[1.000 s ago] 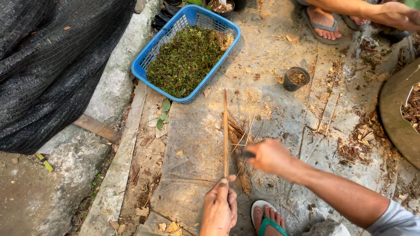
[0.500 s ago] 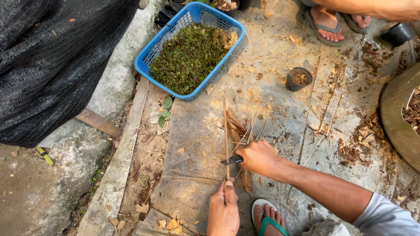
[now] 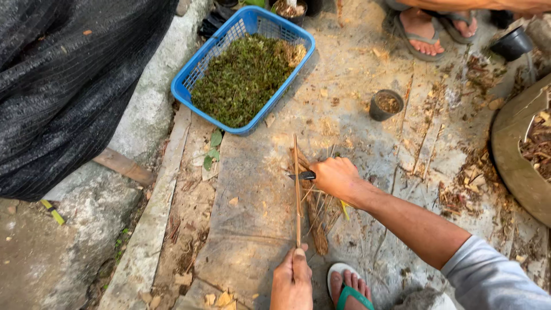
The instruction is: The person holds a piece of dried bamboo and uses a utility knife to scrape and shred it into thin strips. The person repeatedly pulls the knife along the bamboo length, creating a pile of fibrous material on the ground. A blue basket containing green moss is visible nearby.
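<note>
Concrete floor point(image 3: 258, 189), littered with dry shavings, lies under a thin bamboo stick point(image 3: 297, 189). Left hand point(image 3: 293, 281) pinches its near end; right hand point(image 3: 336, 177), fingers closed on a dark knife point(image 3: 302, 176), presses the blade against its middle.

Your left hand point(image 3: 293, 281) sits low at frame bottom, knuckles up, thumb & fingers pinched in a closed grip. Your right hand point(image 3: 334, 177) is further fwd, fist curled shut, palm down. R forearm runs bare back to lower right, grey sleeve at elbow.
</note>
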